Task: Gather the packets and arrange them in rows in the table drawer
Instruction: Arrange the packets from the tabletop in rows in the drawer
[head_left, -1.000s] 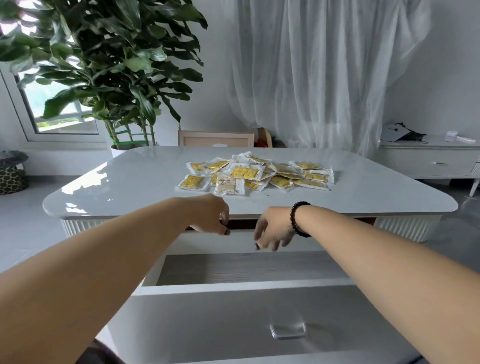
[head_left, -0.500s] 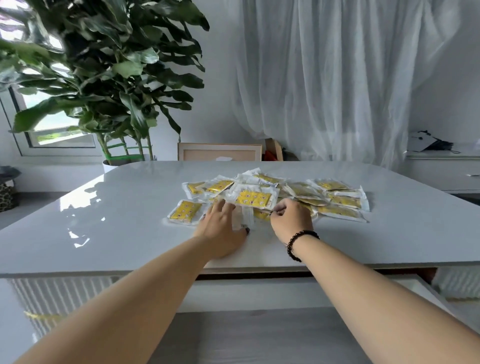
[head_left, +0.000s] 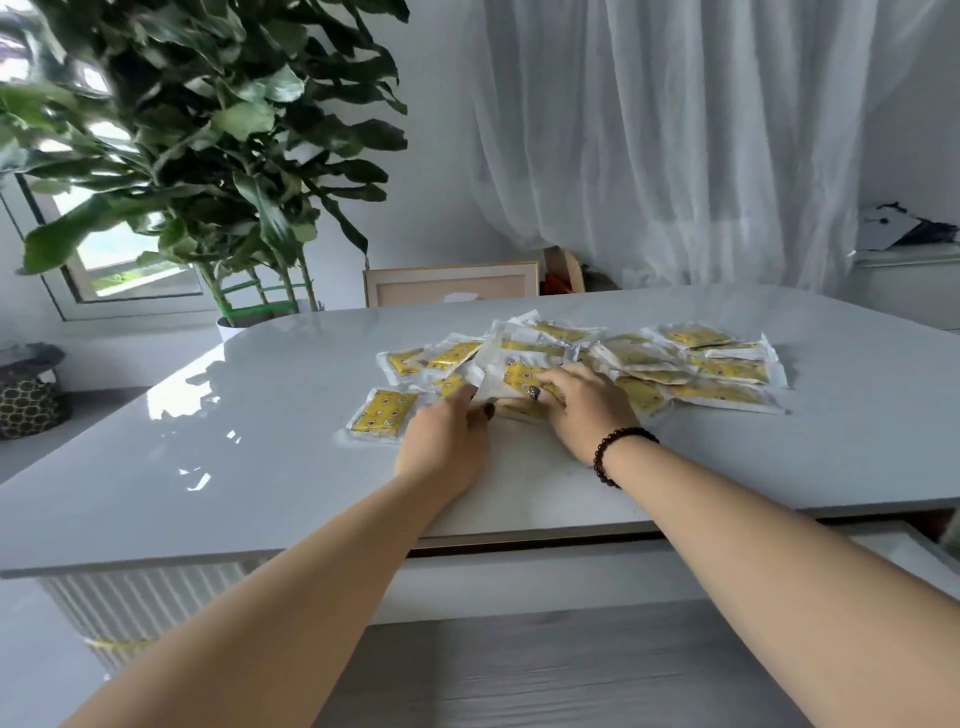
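Observation:
Several clear packets (head_left: 727, 370) with yellow contents lie in a loose pile on the middle of the white table (head_left: 249, 467). One packet (head_left: 382, 413) lies apart at the pile's near left. My left hand (head_left: 447, 441) pinches the left edge of a tilted-up packet (head_left: 506, 371) at the pile's front. My right hand (head_left: 584, 402), with a bead bracelet on its wrist, lies over the same packet, fingers above and thumb against its near edge. The open drawer (head_left: 571, 670) shows its bare grey wood floor below the table edge.
A large potted plant (head_left: 208, 156) stands behind the table's left corner. A picture frame (head_left: 449, 283) leans behind the table, under a sheer curtain (head_left: 675, 130). A white sideboard (head_left: 904, 280) is at the far right, a patterned basket (head_left: 28, 405) at the left.
My hands rose from the drawer to the tabletop and reached the pile. Over the last half second they closed in on a front packet and tilted it up.

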